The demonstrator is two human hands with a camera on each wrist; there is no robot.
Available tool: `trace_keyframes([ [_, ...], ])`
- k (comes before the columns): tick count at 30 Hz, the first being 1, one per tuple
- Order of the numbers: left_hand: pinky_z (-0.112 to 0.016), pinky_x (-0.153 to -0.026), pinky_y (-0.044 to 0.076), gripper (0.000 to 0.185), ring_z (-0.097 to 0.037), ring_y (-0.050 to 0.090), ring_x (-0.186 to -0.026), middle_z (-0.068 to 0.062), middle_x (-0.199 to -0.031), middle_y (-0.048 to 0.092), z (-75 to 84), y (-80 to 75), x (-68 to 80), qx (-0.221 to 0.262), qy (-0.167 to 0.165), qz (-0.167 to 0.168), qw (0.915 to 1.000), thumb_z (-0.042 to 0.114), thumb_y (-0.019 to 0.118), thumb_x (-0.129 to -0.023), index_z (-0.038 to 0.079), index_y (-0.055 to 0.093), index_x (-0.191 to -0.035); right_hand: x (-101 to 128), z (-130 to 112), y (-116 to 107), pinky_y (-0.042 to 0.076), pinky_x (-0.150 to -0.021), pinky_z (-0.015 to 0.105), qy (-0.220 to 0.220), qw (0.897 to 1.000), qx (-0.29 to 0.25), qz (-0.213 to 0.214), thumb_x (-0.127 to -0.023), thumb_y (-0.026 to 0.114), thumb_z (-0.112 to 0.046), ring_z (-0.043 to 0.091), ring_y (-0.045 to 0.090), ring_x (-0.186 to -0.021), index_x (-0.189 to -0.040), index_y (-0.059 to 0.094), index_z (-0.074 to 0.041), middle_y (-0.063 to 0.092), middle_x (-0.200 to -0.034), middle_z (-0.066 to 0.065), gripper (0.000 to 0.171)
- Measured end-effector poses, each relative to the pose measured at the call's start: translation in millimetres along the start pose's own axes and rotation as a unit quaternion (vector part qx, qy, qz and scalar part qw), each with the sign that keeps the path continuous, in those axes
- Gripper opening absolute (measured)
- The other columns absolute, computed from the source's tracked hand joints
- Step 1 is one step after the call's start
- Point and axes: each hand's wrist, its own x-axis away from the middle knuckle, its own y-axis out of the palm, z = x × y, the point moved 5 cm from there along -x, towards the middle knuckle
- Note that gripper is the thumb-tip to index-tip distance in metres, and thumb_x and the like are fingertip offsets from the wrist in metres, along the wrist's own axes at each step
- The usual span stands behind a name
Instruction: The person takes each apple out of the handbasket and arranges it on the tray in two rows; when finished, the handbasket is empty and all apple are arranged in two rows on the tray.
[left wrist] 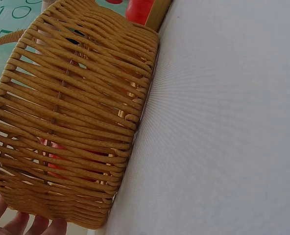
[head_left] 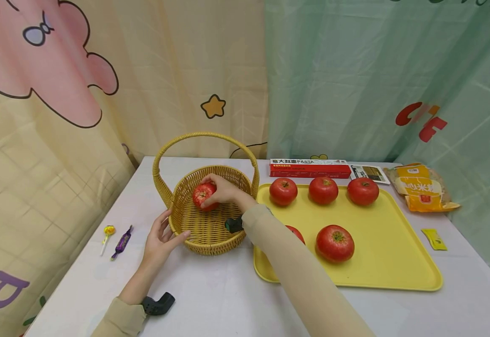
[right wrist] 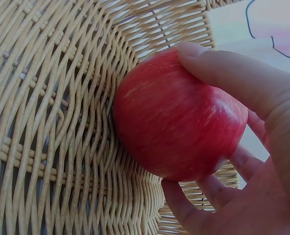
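One apple point(head_left: 203, 194) inside wicker basket point(head_left: 228, 174), low against far wall, wrapped by right hand point(head_left: 224, 189): thumb over top, fingers curled beneath. Left hand point(head_left: 159, 238) relaxed, fingers flat on basket's outer wall near rim, holding nothing. Judged firm, moderately heavy, skin waxy and a bit slick; prone to bruising if dropped. Best held across widest girth, thumb opposite fingers. Basket light, likely to slide on white surface point(head_left: 211, 299) unless steadied. Four more apples on yellow tray point(head_left: 397, 262).
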Motion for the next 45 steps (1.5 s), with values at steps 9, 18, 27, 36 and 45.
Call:
trace_keyframes([
  [9,-0.014,-0.088,0.044,0.078,-0.038,0.024,-0.136,-0.01,-0.153,0.014,0.6,-0.1,0.3,-0.006,-0.003,0.0,1.0,0.002,0.069,-0.084,0.008,0.022,-0.147,-1.7,0.2,1.7,0.046,-0.091,0.033,-0.012,0.998,0.058,-0.02,-0.077,0.077,-0.018,0.021,0.045,-0.115,-0.141,0.043,-0.022,0.042,-0.134,0.009,0.073],
  [18,-0.013,-0.088,0.044,0.078,-0.037,0.024,-0.136,-0.01,-0.153,0.015,1.1,-0.8,0.9,-0.009,-0.002,0.004,0.9999,0.002,0.069,-0.083,0.008,0.024,-0.146,-1.7,-1.6,4.5,0.048,-0.087,0.031,-0.025,0.997,0.057,-0.04,-0.08,0.072,-0.016,0.022,0.047,-0.112,-0.135,0.049,-0.016,0.044,-0.13,0.011,0.06],
  [27,-0.014,-0.088,0.044,0.079,-0.038,0.025,-0.136,-0.009,-0.153,0.015,1.1,-0.6,0.5,-0.017,-0.01,0.001,0.9998,0.005,0.069,-0.084,0.009,0.023,-0.147,-1.5,-3.1,9.2,0.05,-0.084,0.029,-0.003,0.998,0.042,-0.04,-0.072,0.082,-0.024,0.019,0.052,-0.107,-0.125,0.049,-0.016,0.05,-0.123,0.006,0.063],
  [36,-0.011,-0.086,0.044,0.077,-0.037,0.024,-0.136,-0.01,-0.153,0.016,-0.3,-0.8,0.5,-0.025,-0.009,0.005,0.9996,0.004,0.07,-0.084,0.008,0.025,-0.146,0.3,-3.7,13.2,0.048,-0.089,0.036,0.012,0.997,0.051,-0.055,-0.078,0.076,-0.022,0.025,0.048,-0.116,-0.142,0.041,-0.019,0.045,-0.135,0.009,0.073],
  [45,-0.011,-0.088,0.043,0.077,-0.034,0.022,-0.137,-0.009,-0.153,0.016,0.6,-0.4,0.5,-0.023,-0.004,0.004,0.9997,0.004,0.069,-0.084,0.008,0.025,-0.146,-0.2,-5.0,10.8,0.045,-0.091,0.039,0.031,0.993,0.108,-0.025,-0.071,0.081,-0.034,0.025,0.036,-0.115,-0.138,0.048,-0.025,0.049,-0.134,0.003,0.075],
])
